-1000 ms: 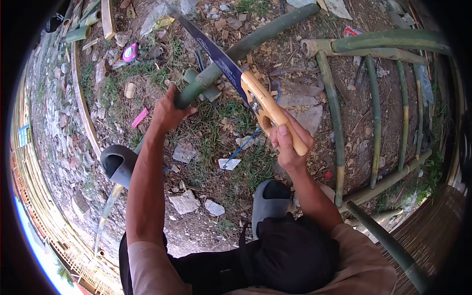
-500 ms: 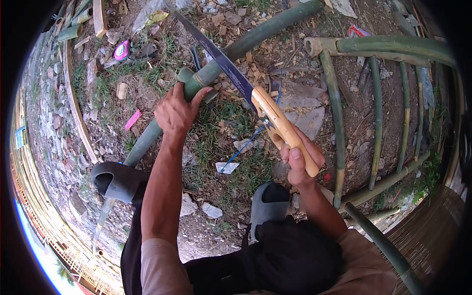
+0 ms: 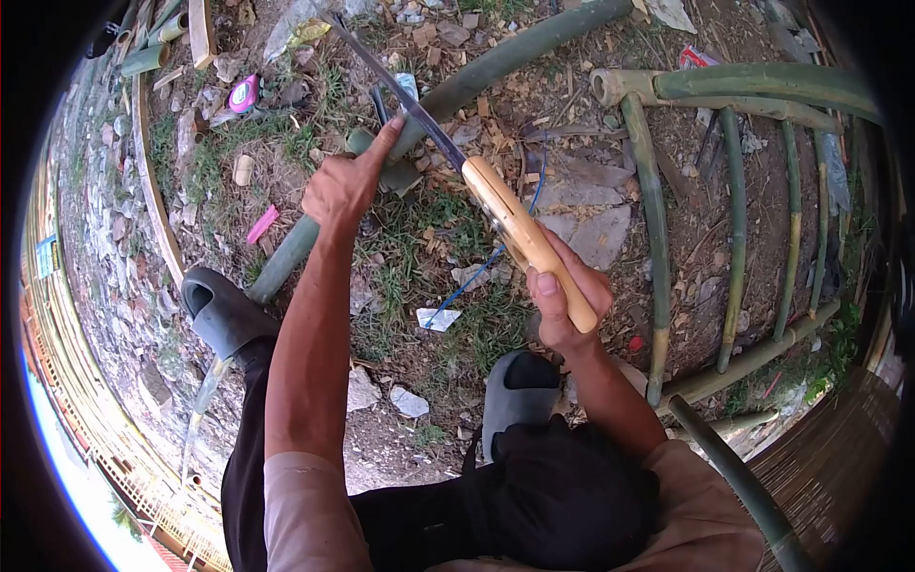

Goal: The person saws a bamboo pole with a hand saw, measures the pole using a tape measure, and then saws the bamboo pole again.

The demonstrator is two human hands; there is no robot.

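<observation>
My right hand [image 3: 570, 291] is closed round the pale wooden handle of a handsaw [image 3: 515, 219]. The saw's dark blade slants up and left, lying across a long green bamboo pole [image 3: 519, 59]. My left hand [image 3: 345, 186] grips this pole just left of the blade, its fingers curled over the far side. Its thumb stretches along the pole, with the tip right at the blade. Short bamboo pieces [image 3: 400, 177] lie under the pole beside that hand, and the hand covers part of the pole.
On the right lies a ladder-like bamboo frame [image 3: 653, 238] with several rungs. A pink tape measure [image 3: 244, 94] and a pink strip [image 3: 262, 225] are on the ground at left. My sandalled left foot [image 3: 229, 310] is at the pole's lower part. Stones and wood chips litter the grass.
The saw has shifted left and down, and its blade now shows more edge-on. My left thumb has stretched from the pole toward the blade. My left foot has turned slightly.
</observation>
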